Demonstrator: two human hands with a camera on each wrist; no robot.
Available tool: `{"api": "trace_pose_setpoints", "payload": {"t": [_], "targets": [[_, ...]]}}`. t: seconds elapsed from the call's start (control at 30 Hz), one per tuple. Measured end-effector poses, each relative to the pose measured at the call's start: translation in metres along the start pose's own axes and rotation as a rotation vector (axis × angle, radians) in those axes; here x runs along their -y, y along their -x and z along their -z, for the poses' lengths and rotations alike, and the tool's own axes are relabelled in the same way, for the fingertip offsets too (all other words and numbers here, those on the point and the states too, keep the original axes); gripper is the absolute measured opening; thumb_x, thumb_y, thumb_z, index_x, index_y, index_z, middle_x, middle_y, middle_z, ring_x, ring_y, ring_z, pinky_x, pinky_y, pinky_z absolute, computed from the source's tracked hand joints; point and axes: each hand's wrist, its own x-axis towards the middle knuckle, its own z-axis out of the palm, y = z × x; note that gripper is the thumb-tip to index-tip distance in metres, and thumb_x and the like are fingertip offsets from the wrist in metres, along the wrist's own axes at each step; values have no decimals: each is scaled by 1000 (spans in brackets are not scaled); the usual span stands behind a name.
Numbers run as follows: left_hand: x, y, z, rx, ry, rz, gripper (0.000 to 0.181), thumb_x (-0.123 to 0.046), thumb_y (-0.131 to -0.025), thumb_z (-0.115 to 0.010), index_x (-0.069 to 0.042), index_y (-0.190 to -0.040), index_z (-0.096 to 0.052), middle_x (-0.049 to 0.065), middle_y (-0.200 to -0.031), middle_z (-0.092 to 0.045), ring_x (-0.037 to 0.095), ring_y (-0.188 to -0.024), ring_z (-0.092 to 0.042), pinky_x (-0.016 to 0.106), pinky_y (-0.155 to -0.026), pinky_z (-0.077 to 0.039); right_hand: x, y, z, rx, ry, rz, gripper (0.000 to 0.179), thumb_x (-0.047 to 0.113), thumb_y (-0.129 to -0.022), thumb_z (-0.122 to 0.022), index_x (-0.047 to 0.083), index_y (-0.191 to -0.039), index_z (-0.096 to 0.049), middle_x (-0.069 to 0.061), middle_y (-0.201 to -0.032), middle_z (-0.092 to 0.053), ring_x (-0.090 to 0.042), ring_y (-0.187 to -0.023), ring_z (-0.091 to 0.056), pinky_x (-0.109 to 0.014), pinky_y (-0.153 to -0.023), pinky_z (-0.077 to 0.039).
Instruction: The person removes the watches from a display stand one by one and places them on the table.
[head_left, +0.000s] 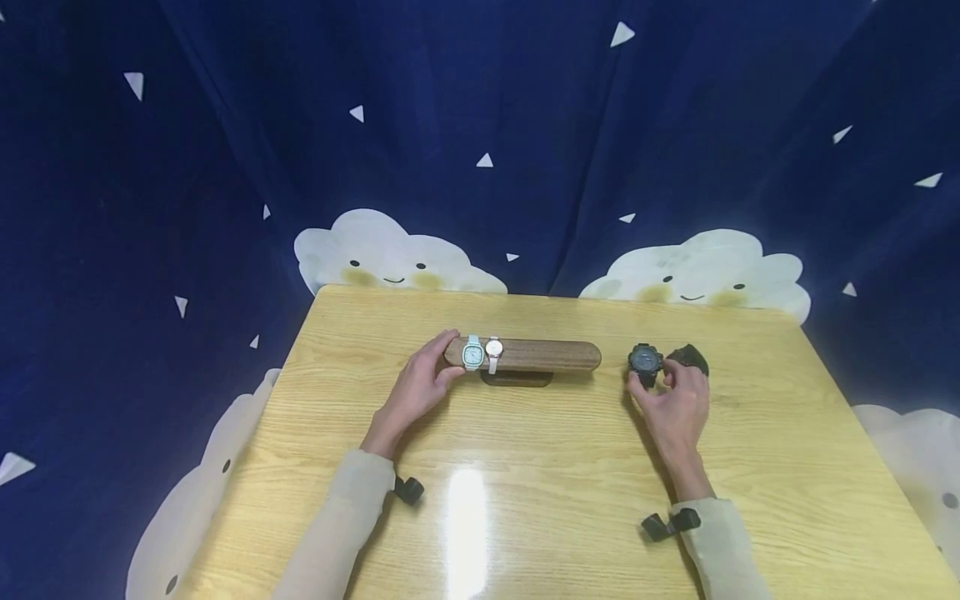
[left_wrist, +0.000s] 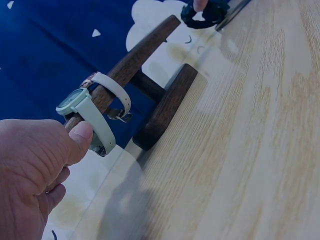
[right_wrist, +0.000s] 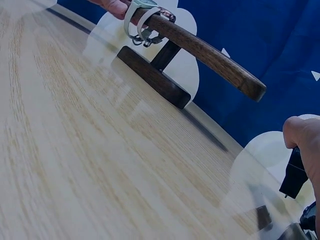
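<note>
A dark wooden watch stand point(head_left: 555, 356) with a T-shaped bar stands on the table. Near its left end hang a mint-green watch point(head_left: 472, 355) and a white-strapped watch point(head_left: 493, 350), side by side. My left hand point(head_left: 416, 387) grips the bar's left end, thumb beside the mint strap. Right of the stand, my right hand point(head_left: 678, 408) pinches a black watch point(head_left: 645, 360) with a round dial facing up. Behind those fingers lies a dark object point(head_left: 692, 358), partly covered by the hand; its kind cannot be made out. In the right wrist view the black strap point(right_wrist: 295, 172) hangs below the fingers.
The light wooden table point(head_left: 555, 483) ends at a dark blue curtain point(head_left: 450, 167) with white clouds and triangles. A small black device point(head_left: 408, 490) sits at the left wrist, another point(head_left: 671, 523) at the right.
</note>
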Motion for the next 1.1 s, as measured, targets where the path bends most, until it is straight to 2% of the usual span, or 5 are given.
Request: {"api": "trace_pose_setpoints", "payload": {"t": [0.3,0.6,1.1], "targets": [[-2,0,0,5,-5,7,64,-18,-97,-74,-11,-155,-48,16,-160,-47,33,-149,-43,46,-125,-33,-1,0,0,8,28,5,54,25,-77,-89,-13,-111,-69,-23,-84,-58,-36,-84,-48,-39,-73,-34],[-2,0,0,5,-10,10,65,-17,-97,-75,-9,-155,-48,15,-159,-48,32,-148,-44,44,-125,-33,-5,2,2,18,54,-30,53,23,-78,-89,-10,-114,-69,-19,-86,-57,-34,-85,-49,-39,-73,-35],[-1,1,0,0,-7,5,65,-17,-97,-75,-11,-155,-48,13,-159,-49,31,-148,-45,43,-125,-33,-7,1,1,45,83,-54,53,21,-79,-88,-10,-117,-67,-19,-89,-57,-34,-88,-47,-40,-74,-34]]}}
